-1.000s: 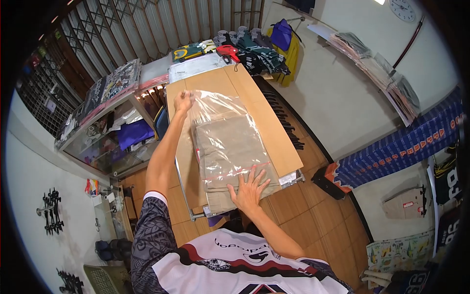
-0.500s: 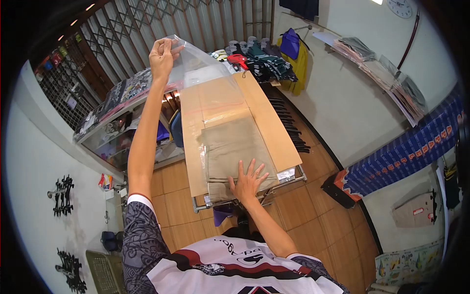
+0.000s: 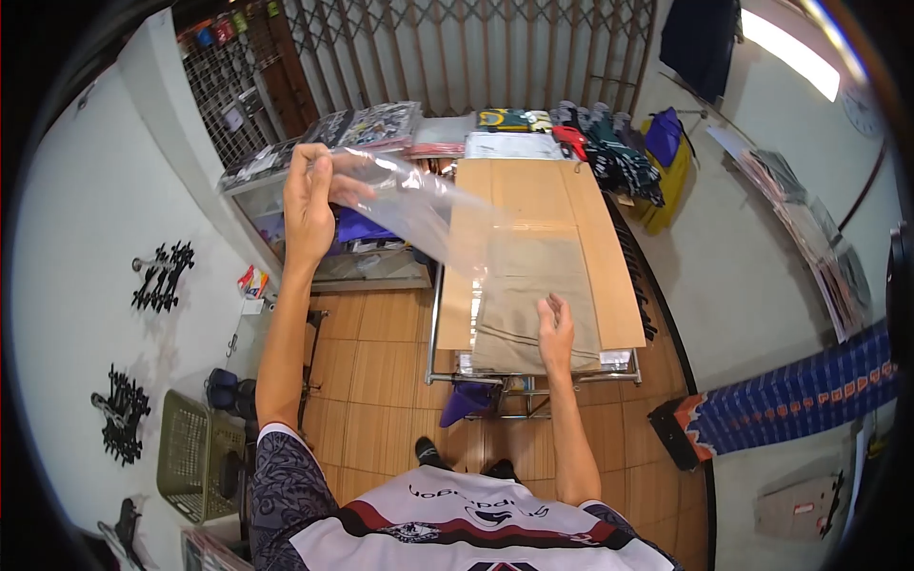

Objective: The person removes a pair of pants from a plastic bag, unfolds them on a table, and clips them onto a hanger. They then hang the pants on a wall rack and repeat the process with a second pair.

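The left hand [image 3: 309, 209] grips the clear bag [image 3: 414, 205]; the right hand [image 3: 556, 333], fingers loosely open, is over the folded garment [image 3: 519, 306] (whether touching, one cannot tell).

"What sort of place are we seeing?"
"It's looking like a clothing shop: garments [image 3: 624, 157] are lying piled near a folding metal gate [image 3: 466, 57], and a glass-fronted cabinet [image 3: 376, 284] is holding more stock."
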### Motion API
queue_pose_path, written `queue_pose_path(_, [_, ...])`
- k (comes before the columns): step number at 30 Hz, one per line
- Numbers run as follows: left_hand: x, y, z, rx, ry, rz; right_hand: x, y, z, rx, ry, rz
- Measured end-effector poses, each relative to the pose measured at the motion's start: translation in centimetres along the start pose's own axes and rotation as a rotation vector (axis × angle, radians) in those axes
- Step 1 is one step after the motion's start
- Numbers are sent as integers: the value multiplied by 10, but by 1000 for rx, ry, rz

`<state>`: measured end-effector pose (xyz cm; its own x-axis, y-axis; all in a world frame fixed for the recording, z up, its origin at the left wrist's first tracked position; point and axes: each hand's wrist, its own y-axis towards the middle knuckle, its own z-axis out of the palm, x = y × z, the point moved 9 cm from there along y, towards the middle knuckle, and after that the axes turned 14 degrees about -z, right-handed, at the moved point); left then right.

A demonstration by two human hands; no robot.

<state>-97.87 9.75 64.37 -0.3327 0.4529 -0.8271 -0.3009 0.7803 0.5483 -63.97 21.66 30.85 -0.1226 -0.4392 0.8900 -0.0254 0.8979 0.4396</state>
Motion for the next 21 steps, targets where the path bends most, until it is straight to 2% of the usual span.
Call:
queue_pose_path(2, [5, -19, -25, 31, -24, -30, 40, 8, 30, 86, 236, -28])
queue_pose_path(5, [26, -41, -66, 49, -59, -103, 55, -4, 104, 447, 520, 222])
queue_pose_path(8, [54, -59, -108, 74, -137, -198, 80, -59, 183, 793, 830, 623])
queue_pose_path(9, [62, -66, -124, 77, -114, -218, 97, -74, 209, 921, 1040, 621])
queue_pose_path(12, [77, -87, -172, 77, -91, -252, 85, -99, 269, 789, 1118, 592])
queue_pose_path(13, [80, -93, -190, 65, -82, -262, 87, -105, 280, 692, 1187, 665])
queue_pose_path(16, [94, -112, -241, 4, -68, -310, 104, -101, 300, 378, 1120, 392])
queue_pose_path(17, [99, -117, -257, -15, -64, -324, 111, -103, 302, 322, 1141, 401])
queue_pose_path(18, [104, -122, -271, -35, -50, -334, 112, -105, 309, 310, 1191, 373])
queue_pose_path(21, [121, -133, -304, -76, -4, -343, 98, -117, 337, 293, 1164, 462])
